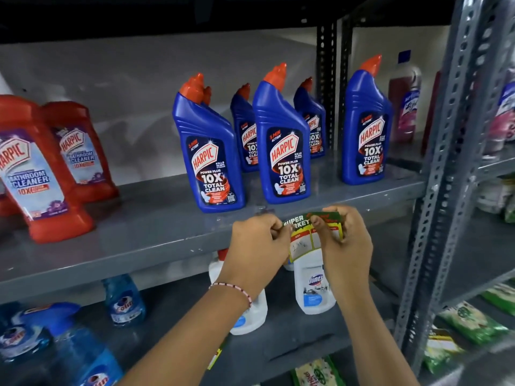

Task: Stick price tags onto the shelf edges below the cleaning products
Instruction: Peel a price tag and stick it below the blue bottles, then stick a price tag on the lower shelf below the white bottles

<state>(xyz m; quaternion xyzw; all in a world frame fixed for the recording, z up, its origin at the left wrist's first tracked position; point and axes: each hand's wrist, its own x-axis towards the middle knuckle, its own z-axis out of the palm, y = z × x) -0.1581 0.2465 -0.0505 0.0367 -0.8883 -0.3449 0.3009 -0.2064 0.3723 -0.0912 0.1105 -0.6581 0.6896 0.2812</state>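
A green and yellow price tag (303, 238) with "SUPER MARKET" printed on it is held in front of the grey shelf edge (156, 254), bent between both hands. My left hand (257, 246) pinches its left side and my right hand (344, 240) pinches its top right. Several blue Harpic bottles (281, 151) stand on the shelf directly above the tag. Red Harpic bathroom cleaner bottles (41, 174) stand at the left. Part of the tag is hidden behind my fingers.
White Domex bottles (313, 285) and blue Colin spray bottles (125, 299) stand on the lower shelf. Another tag (216, 355) sticks on that lower shelf's edge. A perforated grey upright (434, 190) rises at the right, with green packets (471, 321) beyond it.
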